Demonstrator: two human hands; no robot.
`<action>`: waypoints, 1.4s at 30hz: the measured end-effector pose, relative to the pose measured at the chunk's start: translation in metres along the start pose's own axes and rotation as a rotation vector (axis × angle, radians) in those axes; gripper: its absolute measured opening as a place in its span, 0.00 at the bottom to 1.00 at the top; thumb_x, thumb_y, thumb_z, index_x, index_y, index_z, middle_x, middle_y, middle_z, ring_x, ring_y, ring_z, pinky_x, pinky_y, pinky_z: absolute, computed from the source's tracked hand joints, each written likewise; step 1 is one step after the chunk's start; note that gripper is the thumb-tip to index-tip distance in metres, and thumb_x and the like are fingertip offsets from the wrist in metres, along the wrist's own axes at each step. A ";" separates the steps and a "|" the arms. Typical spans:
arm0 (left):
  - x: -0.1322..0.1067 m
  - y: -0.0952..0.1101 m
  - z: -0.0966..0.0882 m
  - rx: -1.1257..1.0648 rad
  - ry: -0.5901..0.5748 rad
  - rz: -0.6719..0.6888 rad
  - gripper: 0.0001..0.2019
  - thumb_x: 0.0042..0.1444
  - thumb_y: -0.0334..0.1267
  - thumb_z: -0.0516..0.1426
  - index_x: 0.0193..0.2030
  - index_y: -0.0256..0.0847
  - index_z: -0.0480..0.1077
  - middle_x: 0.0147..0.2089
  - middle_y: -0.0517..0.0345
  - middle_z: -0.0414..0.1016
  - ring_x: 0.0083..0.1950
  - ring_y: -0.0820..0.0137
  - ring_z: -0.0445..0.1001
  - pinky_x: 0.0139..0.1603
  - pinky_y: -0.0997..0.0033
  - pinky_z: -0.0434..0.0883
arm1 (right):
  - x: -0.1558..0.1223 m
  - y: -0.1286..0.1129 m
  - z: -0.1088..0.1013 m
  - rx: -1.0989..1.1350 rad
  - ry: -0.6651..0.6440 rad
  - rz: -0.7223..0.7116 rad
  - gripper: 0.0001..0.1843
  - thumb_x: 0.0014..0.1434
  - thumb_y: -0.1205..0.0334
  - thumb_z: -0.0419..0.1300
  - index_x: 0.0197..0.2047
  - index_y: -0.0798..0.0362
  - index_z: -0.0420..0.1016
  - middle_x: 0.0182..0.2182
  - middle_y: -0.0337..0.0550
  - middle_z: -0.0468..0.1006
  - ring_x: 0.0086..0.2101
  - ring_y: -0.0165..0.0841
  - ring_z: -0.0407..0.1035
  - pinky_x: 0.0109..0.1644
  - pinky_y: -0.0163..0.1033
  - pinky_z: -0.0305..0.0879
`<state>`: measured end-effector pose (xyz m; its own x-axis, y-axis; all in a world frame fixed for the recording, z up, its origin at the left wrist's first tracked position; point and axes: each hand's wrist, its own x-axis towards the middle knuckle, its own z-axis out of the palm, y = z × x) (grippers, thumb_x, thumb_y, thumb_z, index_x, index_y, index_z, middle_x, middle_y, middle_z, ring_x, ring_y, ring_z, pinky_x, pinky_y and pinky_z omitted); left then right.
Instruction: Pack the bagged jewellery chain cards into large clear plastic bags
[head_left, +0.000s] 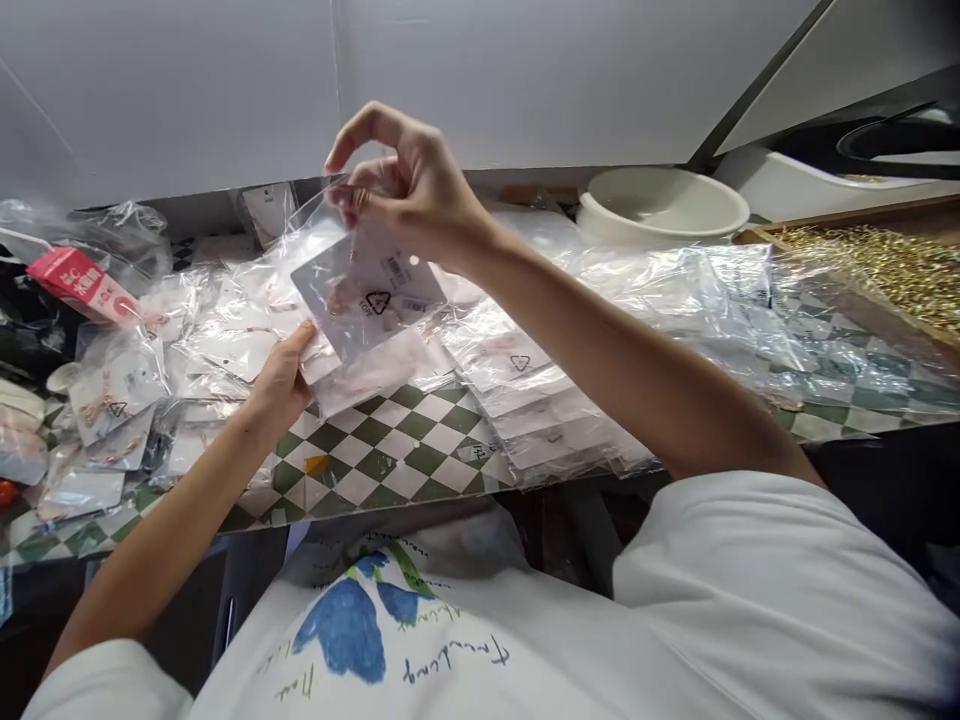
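Note:
My left hand [281, 378] grips the lower left corner of a clear plastic bag [360, 300] that holds a white card and carries a triangle mark and a barcode sticker. My right hand [401, 185] is raised above the table and pinches the bag's top edge with thumb and fingers, the index finger curled up. The bag hangs tilted between both hands, above a green and white checkered table [375, 460].
Piles of similar bagged cards [525, 390] cover the table left and right of the hands. A white bowl [660, 205] stands at the back right, a wooden tray of small gold pieces [885, 265] at the far right, and a red carton [82, 282] at the left.

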<state>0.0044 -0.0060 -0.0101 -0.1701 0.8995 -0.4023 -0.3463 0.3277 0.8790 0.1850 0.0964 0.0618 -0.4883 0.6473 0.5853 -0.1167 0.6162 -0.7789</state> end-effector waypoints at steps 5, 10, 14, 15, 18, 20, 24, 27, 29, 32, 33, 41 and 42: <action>-0.007 0.002 0.000 -0.064 -0.086 0.060 0.22 0.59 0.60 0.66 0.51 0.47 0.79 0.54 0.49 0.84 0.55 0.51 0.85 0.48 0.53 0.86 | -0.010 -0.005 -0.003 -0.053 0.070 0.101 0.19 0.62 0.54 0.74 0.45 0.51 0.69 0.27 0.27 0.76 0.29 0.23 0.68 0.37 0.32 0.65; -0.010 0.011 -0.003 -0.223 0.140 0.165 0.12 0.63 0.46 0.67 0.49 0.46 0.78 0.58 0.54 0.83 0.59 0.57 0.83 0.58 0.53 0.84 | -0.017 -0.014 -0.038 -0.196 0.253 0.370 0.14 0.68 0.61 0.67 0.49 0.52 0.67 0.29 0.31 0.73 0.28 0.26 0.62 0.32 0.34 0.60; -0.006 0.030 -0.012 -0.333 0.171 0.420 0.11 0.70 0.48 0.59 0.52 0.48 0.76 0.58 0.61 0.83 0.61 0.63 0.81 0.63 0.56 0.81 | -0.024 -0.016 -0.042 -0.361 0.266 0.661 0.07 0.69 0.68 0.63 0.49 0.56 0.72 0.31 0.38 0.75 0.26 0.26 0.58 0.30 0.35 0.58; -0.006 0.036 -0.014 -0.351 0.162 0.500 0.12 0.71 0.48 0.58 0.51 0.46 0.76 0.56 0.60 0.84 0.61 0.63 0.81 0.64 0.58 0.80 | -0.025 -0.014 -0.035 -0.370 0.220 0.707 0.08 0.68 0.70 0.63 0.50 0.57 0.73 0.32 0.41 0.77 0.25 0.26 0.58 0.29 0.35 0.59; -0.011 0.049 -0.018 -0.382 0.099 0.687 0.14 0.74 0.47 0.53 0.47 0.41 0.75 0.52 0.58 0.84 0.65 0.65 0.78 0.70 0.62 0.75 | -0.027 -0.003 -0.001 -0.331 0.074 0.760 0.15 0.69 0.68 0.59 0.58 0.58 0.71 0.45 0.50 0.81 0.26 0.28 0.63 0.29 0.36 0.65; -0.018 0.054 -0.018 -0.353 0.039 0.734 0.17 0.77 0.45 0.49 0.45 0.41 0.75 0.55 0.60 0.84 0.70 0.67 0.74 0.74 0.65 0.70 | -0.027 0.004 0.021 -0.236 -0.126 0.737 0.20 0.74 0.59 0.54 0.66 0.55 0.65 0.57 0.54 0.77 0.34 0.31 0.71 0.35 0.39 0.73; -0.031 0.055 -0.016 -0.316 0.015 0.735 0.17 0.77 0.43 0.48 0.44 0.44 0.77 0.56 0.65 0.83 0.75 0.69 0.67 0.78 0.67 0.64 | -0.043 0.000 0.036 -0.295 -0.430 0.567 0.29 0.73 0.45 0.55 0.69 0.51 0.61 0.60 0.51 0.77 0.49 0.39 0.73 0.52 0.45 0.76; -0.032 0.050 -0.013 -0.374 0.041 0.698 0.13 0.75 0.43 0.53 0.45 0.42 0.77 0.55 0.62 0.84 0.76 0.65 0.66 0.78 0.63 0.65 | -0.076 -0.014 0.027 -0.834 -0.421 0.628 0.26 0.69 0.42 0.58 0.56 0.57 0.74 0.46 0.56 0.81 0.45 0.47 0.74 0.63 0.62 0.66; -0.029 0.047 -0.012 -0.397 0.062 0.668 0.10 0.73 0.41 0.56 0.45 0.40 0.76 0.56 0.59 0.83 0.76 0.63 0.66 0.77 0.62 0.67 | -0.103 -0.018 0.024 -1.093 -0.462 0.701 0.31 0.67 0.39 0.59 0.57 0.60 0.75 0.48 0.62 0.80 0.48 0.55 0.73 0.64 0.69 0.61; -0.023 0.044 -0.011 -0.412 0.092 0.625 0.08 0.72 0.38 0.56 0.45 0.39 0.76 0.55 0.57 0.83 0.74 0.63 0.68 0.75 0.62 0.69 | -0.136 -0.015 0.028 -1.226 -0.395 0.676 0.31 0.71 0.46 0.53 0.63 0.65 0.71 0.56 0.70 0.75 0.54 0.62 0.69 0.56 0.64 0.67; -0.022 0.043 -0.011 -0.414 0.100 0.612 0.08 0.72 0.38 0.56 0.44 0.40 0.76 0.54 0.57 0.84 0.73 0.64 0.70 0.75 0.63 0.70 | -0.142 -0.013 0.030 -1.236 -0.361 0.656 0.27 0.73 0.53 0.49 0.61 0.66 0.73 0.55 0.71 0.76 0.54 0.61 0.70 0.54 0.62 0.68; -0.018 0.042 -0.011 -0.453 0.116 0.586 0.08 0.70 0.37 0.57 0.40 0.41 0.76 0.41 0.62 0.85 0.65 0.68 0.77 0.71 0.67 0.73 | -0.124 -0.018 0.017 -1.004 -0.196 0.663 0.16 0.73 0.66 0.46 0.46 0.58 0.75 0.39 0.55 0.81 0.34 0.41 0.73 0.34 0.45 0.69; -0.019 0.042 -0.012 -0.456 0.109 0.594 0.08 0.70 0.37 0.57 0.41 0.40 0.76 0.43 0.61 0.85 0.66 0.67 0.76 0.72 0.65 0.72 | -0.119 -0.022 0.011 -0.880 -0.104 0.643 0.12 0.73 0.63 0.49 0.46 0.56 0.74 0.39 0.53 0.81 0.34 0.39 0.73 0.34 0.43 0.70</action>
<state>-0.0175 -0.0129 0.0318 -0.5292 0.8462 0.0622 -0.5114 -0.3766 0.7724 0.2358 0.0011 0.0068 -0.3124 0.9471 0.0731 0.8248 0.3086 -0.4739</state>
